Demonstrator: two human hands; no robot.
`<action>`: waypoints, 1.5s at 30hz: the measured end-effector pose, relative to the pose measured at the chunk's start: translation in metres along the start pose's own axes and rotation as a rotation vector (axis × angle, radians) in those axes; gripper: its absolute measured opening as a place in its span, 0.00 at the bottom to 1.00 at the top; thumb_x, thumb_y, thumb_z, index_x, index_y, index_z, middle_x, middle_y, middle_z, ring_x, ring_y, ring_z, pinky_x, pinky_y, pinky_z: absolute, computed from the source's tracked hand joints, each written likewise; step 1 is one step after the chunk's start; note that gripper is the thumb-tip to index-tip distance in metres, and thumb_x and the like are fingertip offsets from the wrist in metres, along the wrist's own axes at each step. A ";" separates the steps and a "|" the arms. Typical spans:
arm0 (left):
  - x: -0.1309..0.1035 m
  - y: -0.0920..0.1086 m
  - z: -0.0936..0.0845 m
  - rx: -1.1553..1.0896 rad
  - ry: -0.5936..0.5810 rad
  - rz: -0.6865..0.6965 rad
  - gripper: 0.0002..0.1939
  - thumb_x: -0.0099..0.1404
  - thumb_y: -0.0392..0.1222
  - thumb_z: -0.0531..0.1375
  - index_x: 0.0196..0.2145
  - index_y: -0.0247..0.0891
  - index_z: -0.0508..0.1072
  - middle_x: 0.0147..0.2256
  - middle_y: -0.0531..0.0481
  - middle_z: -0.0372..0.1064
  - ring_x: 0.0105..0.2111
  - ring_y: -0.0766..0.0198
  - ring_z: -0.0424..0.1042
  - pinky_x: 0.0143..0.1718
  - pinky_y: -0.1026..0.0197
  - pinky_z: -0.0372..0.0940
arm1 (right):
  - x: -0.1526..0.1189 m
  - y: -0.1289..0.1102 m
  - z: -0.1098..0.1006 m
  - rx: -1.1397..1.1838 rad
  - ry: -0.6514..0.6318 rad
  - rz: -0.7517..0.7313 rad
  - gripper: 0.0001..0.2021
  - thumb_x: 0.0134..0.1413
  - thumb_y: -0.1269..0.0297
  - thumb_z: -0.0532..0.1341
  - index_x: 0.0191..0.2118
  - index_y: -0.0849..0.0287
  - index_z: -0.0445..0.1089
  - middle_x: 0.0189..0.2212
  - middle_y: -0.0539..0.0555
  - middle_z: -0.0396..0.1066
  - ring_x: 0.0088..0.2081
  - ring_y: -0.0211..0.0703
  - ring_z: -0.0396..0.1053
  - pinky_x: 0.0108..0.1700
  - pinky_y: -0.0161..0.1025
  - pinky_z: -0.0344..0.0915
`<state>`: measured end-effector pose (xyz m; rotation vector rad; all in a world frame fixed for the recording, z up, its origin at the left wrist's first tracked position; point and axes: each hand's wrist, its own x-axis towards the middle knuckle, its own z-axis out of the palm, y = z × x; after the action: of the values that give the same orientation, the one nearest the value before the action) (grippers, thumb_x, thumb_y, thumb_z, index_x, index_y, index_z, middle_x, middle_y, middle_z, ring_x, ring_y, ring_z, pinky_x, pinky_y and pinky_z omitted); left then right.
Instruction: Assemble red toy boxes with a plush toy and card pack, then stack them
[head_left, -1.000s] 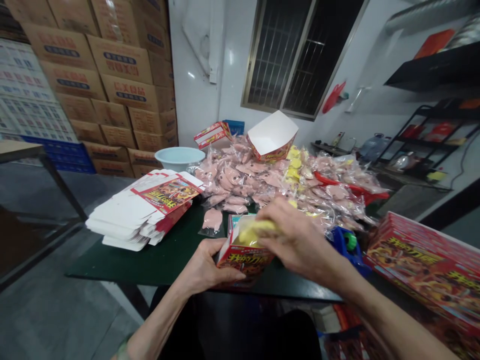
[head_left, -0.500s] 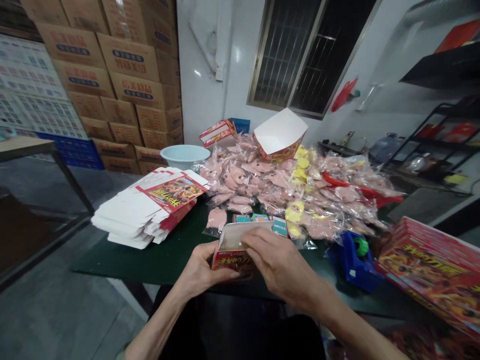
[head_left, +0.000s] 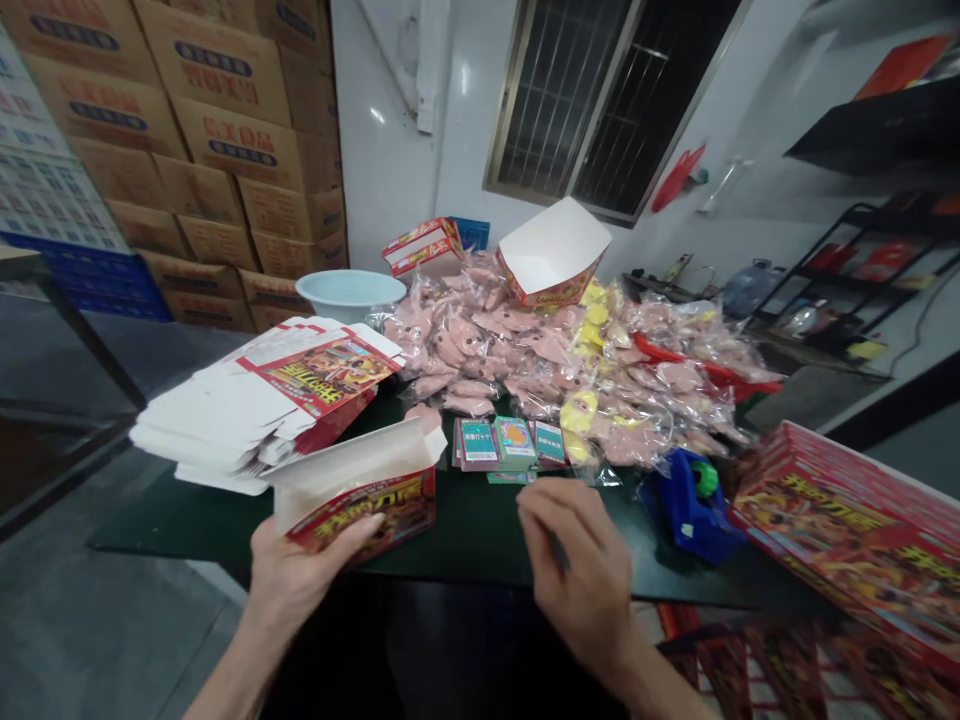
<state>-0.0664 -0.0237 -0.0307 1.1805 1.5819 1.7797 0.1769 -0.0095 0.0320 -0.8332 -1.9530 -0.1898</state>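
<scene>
Left hand [head_left: 304, 570] has got the red box [head_left: 401, 505], thumb across the front, top flap up, near the front edge of the bench [head_left: 476, 545] and left of the cards [head_left: 515, 442]. Right hand [head_left: 581, 565] is just in front of those cards, fingers curled in pretty narrow, can't tell if it's gripping anything. Bagged pink and yellow stuff [head_left: 480, 345] is heaped behind.

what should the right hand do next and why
Probably reach for the small stacks of cards: they lie just beyond the right hand, which shows nothing in its grasp, while the left hand holds a red box with its top open.
</scene>
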 end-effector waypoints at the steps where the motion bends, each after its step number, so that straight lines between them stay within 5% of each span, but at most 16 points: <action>1: 0.002 -0.001 -0.002 0.011 -0.021 0.003 0.17 0.40 0.44 0.70 0.29 0.34 0.77 0.28 0.49 0.78 0.28 0.56 0.77 0.35 0.58 0.74 | -0.007 0.016 0.002 -0.066 -0.026 0.045 0.08 0.53 0.77 0.56 0.36 0.58 0.68 0.33 0.56 0.70 0.37 0.42 0.68 0.40 0.42 0.66; 5: 0.005 -0.002 0.000 0.035 -0.193 0.002 0.14 0.43 0.44 0.69 0.28 0.34 0.77 0.28 0.48 0.78 0.28 0.56 0.77 0.34 0.58 0.74 | -0.027 0.082 0.015 -0.284 -0.239 0.171 0.08 0.56 0.71 0.54 0.40 0.61 0.68 0.40 0.59 0.69 0.42 0.47 0.68 0.44 0.45 0.66; 9: 0.000 -0.006 -0.001 -0.031 -0.128 -0.029 0.14 0.44 0.43 0.69 0.30 0.34 0.78 0.29 0.48 0.78 0.29 0.57 0.77 0.36 0.59 0.73 | -0.028 0.123 0.017 -0.393 -0.491 0.203 0.14 0.56 0.70 0.54 0.49 0.62 0.66 0.49 0.62 0.66 0.48 0.49 0.66 0.47 0.45 0.64; 16: -0.001 -0.015 -0.018 -0.043 -0.165 -0.093 0.13 0.43 0.41 0.70 0.29 0.36 0.78 0.29 0.50 0.78 0.28 0.59 0.76 0.35 0.62 0.73 | -0.007 0.157 0.011 -0.472 -0.687 0.285 0.13 0.55 0.63 0.58 0.45 0.61 0.71 0.39 0.59 0.71 0.42 0.48 0.66 0.42 0.40 0.59; 22: 0.000 -0.007 -0.010 -0.049 -0.164 -0.129 0.14 0.41 0.43 0.70 0.27 0.36 0.78 0.27 0.49 0.78 0.27 0.58 0.75 0.32 0.60 0.74 | 0.007 0.156 0.010 -0.553 -0.813 0.337 0.11 0.53 0.57 0.61 0.36 0.58 0.75 0.26 0.56 0.71 0.34 0.47 0.66 0.34 0.38 0.55; 30: 0.003 0.007 -0.009 -0.040 -0.171 -0.188 0.17 0.36 0.44 0.72 0.26 0.34 0.78 0.27 0.50 0.77 0.27 0.56 0.75 0.33 0.54 0.73 | 0.007 0.149 0.011 -0.596 -0.815 0.212 0.11 0.57 0.63 0.56 0.31 0.59 0.74 0.33 0.58 0.72 0.38 0.48 0.64 0.39 0.41 0.53; 36: 0.004 0.003 -0.008 -0.080 -0.153 -0.203 0.19 0.35 0.46 0.72 0.26 0.35 0.78 0.26 0.49 0.77 0.27 0.55 0.75 0.34 0.53 0.73 | -0.009 0.147 0.011 -0.646 -0.622 0.231 0.17 0.61 0.68 0.47 0.31 0.62 0.72 0.31 0.60 0.70 0.39 0.49 0.61 0.40 0.43 0.52; 45: 0.003 0.001 -0.008 -0.038 -0.129 -0.176 0.18 0.36 0.46 0.72 0.26 0.36 0.78 0.26 0.51 0.77 0.27 0.57 0.74 0.35 0.55 0.73 | -0.021 0.145 0.003 -0.551 -0.559 0.178 0.09 0.55 0.65 0.57 0.30 0.58 0.73 0.40 0.59 0.69 0.42 0.50 0.60 0.40 0.43 0.53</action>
<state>-0.0745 -0.0258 -0.0290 1.0802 1.5206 1.5828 0.2711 0.0916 -0.0166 -1.5438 -2.3626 -0.4377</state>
